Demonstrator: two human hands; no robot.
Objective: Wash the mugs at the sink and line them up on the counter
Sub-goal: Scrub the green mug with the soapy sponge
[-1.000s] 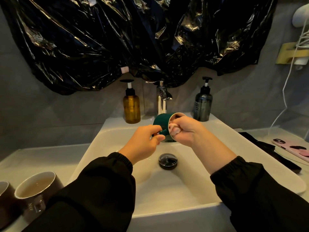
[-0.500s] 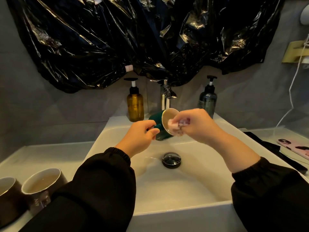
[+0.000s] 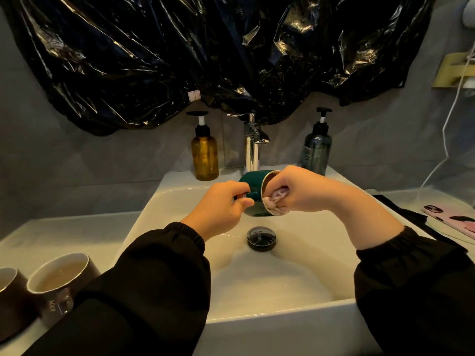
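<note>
A green mug [image 3: 253, 186] held on its side over a white sink [image 3: 257, 322], two dark mugs waiting on the counter [image 3: 64, 235].

The green mug is glossy with a pale inside; its mouth faces right. The left hand [image 3: 221, 206] pinches its handle, and the right hand [image 3: 295, 191] presses a pale cloth [image 3: 276, 204] into its mouth. At far left a dark mug [image 3: 59, 286] stands upright with brownish liquid inside, and a second dark mug [image 3: 10, 299] stands just beside it, cut off by the edge.
</note>
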